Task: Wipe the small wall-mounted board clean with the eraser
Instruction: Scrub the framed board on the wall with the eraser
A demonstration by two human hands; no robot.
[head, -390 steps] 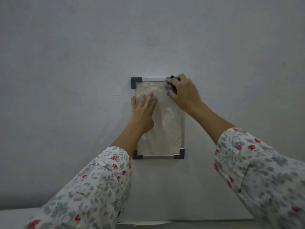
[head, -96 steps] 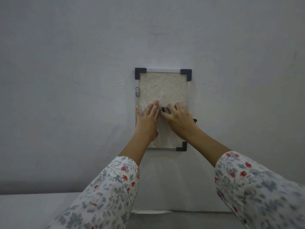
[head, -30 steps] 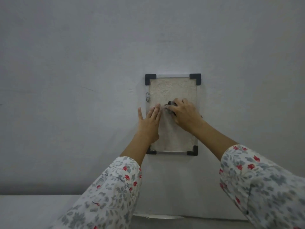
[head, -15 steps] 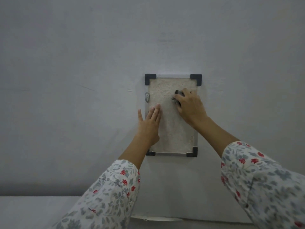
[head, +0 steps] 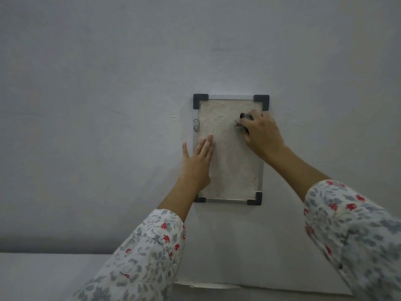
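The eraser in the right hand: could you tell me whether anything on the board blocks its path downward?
Nothing visible does. The right hand grips the eraser near the board's upper right; the left hand presses flat along the left edge.

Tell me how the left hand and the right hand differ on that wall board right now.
The left hand lies flat with straight fingers on the board's left edge; the right hand curls around the dark eraser. The left hand sits lower, the right hand near the top right corner. Both touch the board and wear floral sleeves.

Left hand (head: 198, 162) flat, right hand (head: 261, 132) curled
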